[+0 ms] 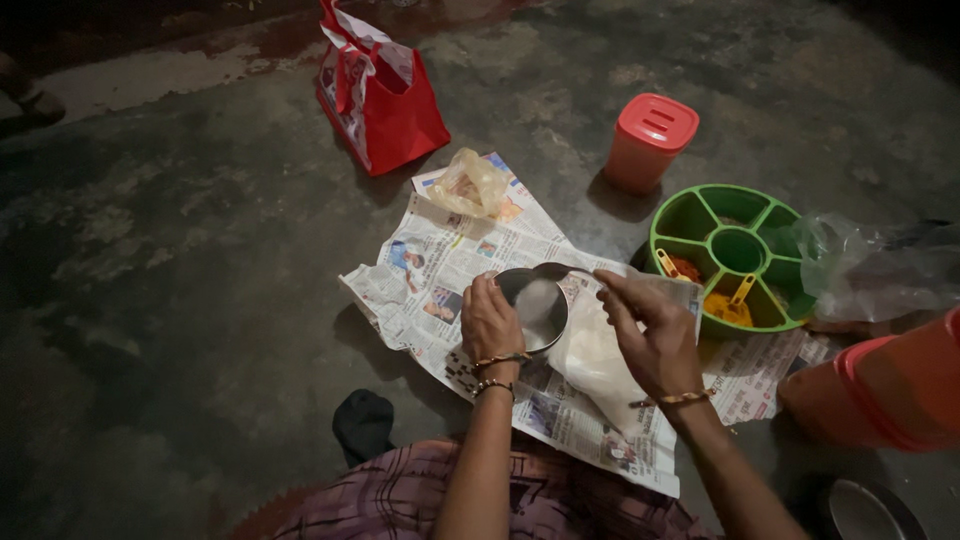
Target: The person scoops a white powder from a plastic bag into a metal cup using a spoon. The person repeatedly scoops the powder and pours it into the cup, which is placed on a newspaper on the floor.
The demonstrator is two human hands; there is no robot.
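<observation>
Checked cloth (pixel 420 495) over the person's lap fills the bottom edge, with a dark sock (pixel 362 422) poking out just past it. Both arms reach forward over a newspaper (pixel 440 260) spread on the concrete floor (pixel 170 260). Left hand (pixel 490 322) is curled round the near rim of a small steel bowl (pixel 537 305), fingers wrapped on it, and the bowl looks to have some white stuff inside. Right hand (pixel 652 335) is pinched shut on the top edge of a clear bag (pixel 592 355) of white powder, holding the bag's mouth right by the bowl's far rim; the bag sags down onto the paper between the two wrists. Both wrists have gold bangles. At the paper's far corner sits a crumpled little plastic bag (pixel 470 183), and just past that corner stands a red carry bag (pixel 385 95). Off the paper's right edge there's a green round spice tray (pixel 700 205) with wedge compartments, orange and yellow powders in the near ones, each with a little scoop. A red-lidded jar (pixel 650 140) stands behind the tray, and loose clear plastic (pixel 870 270) lies against its right side. Orange tub (pixel 880 395) at the right edge, steel dish (pixel 870 512) in the bottom right corner.
</observation>
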